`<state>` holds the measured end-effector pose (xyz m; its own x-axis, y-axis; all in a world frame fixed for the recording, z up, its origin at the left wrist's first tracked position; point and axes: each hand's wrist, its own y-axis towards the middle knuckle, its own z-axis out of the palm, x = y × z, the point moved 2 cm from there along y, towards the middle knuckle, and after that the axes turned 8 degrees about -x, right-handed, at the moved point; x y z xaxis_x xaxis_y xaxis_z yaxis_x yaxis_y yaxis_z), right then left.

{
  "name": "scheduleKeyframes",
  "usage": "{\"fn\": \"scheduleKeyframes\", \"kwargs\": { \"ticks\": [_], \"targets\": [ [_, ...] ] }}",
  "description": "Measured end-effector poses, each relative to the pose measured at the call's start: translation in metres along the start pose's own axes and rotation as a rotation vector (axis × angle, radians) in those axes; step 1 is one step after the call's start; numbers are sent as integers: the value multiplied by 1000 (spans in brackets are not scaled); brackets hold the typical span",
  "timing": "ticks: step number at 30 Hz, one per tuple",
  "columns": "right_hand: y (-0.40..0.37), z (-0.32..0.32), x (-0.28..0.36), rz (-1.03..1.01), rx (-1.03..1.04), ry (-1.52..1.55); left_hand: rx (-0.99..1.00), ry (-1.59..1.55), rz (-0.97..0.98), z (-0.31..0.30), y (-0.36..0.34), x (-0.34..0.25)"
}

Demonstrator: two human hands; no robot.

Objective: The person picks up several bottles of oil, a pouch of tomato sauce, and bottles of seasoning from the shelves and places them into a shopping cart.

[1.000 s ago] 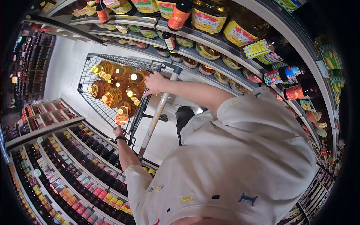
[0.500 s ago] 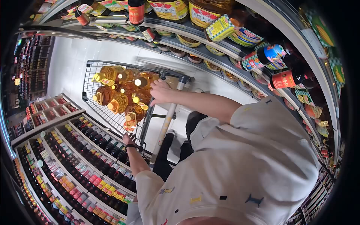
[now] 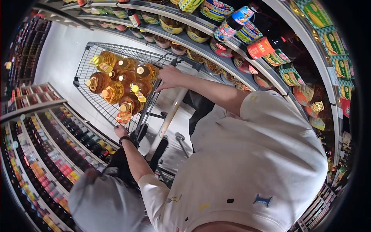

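A wire shopping cart (image 3: 82, 69) stands ahead of me, its basket holding several large bottles of golden cooking oil (image 3: 113, 92) with yellow and pale caps. My right hand (image 3: 169, 77) is closed on the cart's rim at the right corner, close to the end of the pale handle bar (image 3: 164, 129). At the left corner, my left hand (image 3: 120, 132), with a black band on the wrist, grips the rim beside the nearest oil bottle (image 3: 129, 106). Parts of the fingers of both hands are hidden.
On the right runs a curved-looking shelf (image 3: 232, 58) with oil jugs and dark sauce bottles (image 3: 235, 24). Shelves of small bottles (image 3: 50, 154) line the left. A person in grey (image 3: 106, 199) is close at my lower left. White floor (image 3: 63, 48) shows beyond the cart.
The cart and both hands have shifted up and left in view, and the shelves have slid past. A person in grey has come into view at the lower left. Both hands keep their hold.
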<state>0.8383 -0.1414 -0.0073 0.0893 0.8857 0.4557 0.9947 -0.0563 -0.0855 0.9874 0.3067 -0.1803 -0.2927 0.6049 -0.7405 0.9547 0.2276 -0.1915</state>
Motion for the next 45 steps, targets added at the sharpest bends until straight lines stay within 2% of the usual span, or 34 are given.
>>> {"fn": "scheduleKeyframes", "kwargs": {
  "ticks": [4,6,9,13,16,17,18,20,22,24,25,28,30,31,32,34,36,39,42,43,44,45],
  "targets": [
    [-57,-3,-6,-8,0,1,-58,114,-86,6,-51,2],
    [-87,-1,-18,-12,10,25,-72,207,-34,16,-57,38],
    [-123,10,-33,-30,-14,59,-67,282,-105,7,-129,-7],
    [-177,17,-43,-45,-70,82,-33,215,-72,9,-159,34],
    [-215,19,-46,-49,-109,123,-109,384,10,8,-192,44],
    [-227,17,-49,-35,-121,124,-171,421,187,10,-203,48],
    [-239,15,-50,-38,-117,134,-123,305,182,10,-208,53],
    [-267,12,-49,-62,-133,141,-74,119,37,1,-252,28],
    [-291,12,-49,-62,-150,162,-92,215,56,-3,-277,23],
    [-315,13,-60,-63,-169,192,-76,430,218,0,-293,35],
    [-325,15,-61,-62,-167,157,-105,487,102,0,-308,31],
    [-360,9,-59,-56,-157,140,-43,457,129,-5,-340,36],
    [-381,2,-62,-16,-122,157,-86,449,194,-6,-361,46],
    [-392,1,-65,6,-84,158,-53,395,133,-7,-358,70],
    [-405,1,-68,8,-91,148,-21,327,77,1,-366,70],
    [-431,3,-77,-5,-93,33,-94,399,182,9,-415,53],
    [-455,0,-83,30,-65,30,-82,411,169,13,-446,49],
    [-491,5,-97,45,-27,31,-121,405,201,24,-471,72],
    [-524,21,-121,40,-92,91,-112,470,236,34,-500,83],
    [-535,19,-130,41,-40,85,-40,372,151,45,-477,126],
    [-549,22,-135,18,-110,75,12,163,-106,45,-520,97],
    [-560,25,-140,27,-79,51,-22,129,-18,48,-522,108]
  ]
}}
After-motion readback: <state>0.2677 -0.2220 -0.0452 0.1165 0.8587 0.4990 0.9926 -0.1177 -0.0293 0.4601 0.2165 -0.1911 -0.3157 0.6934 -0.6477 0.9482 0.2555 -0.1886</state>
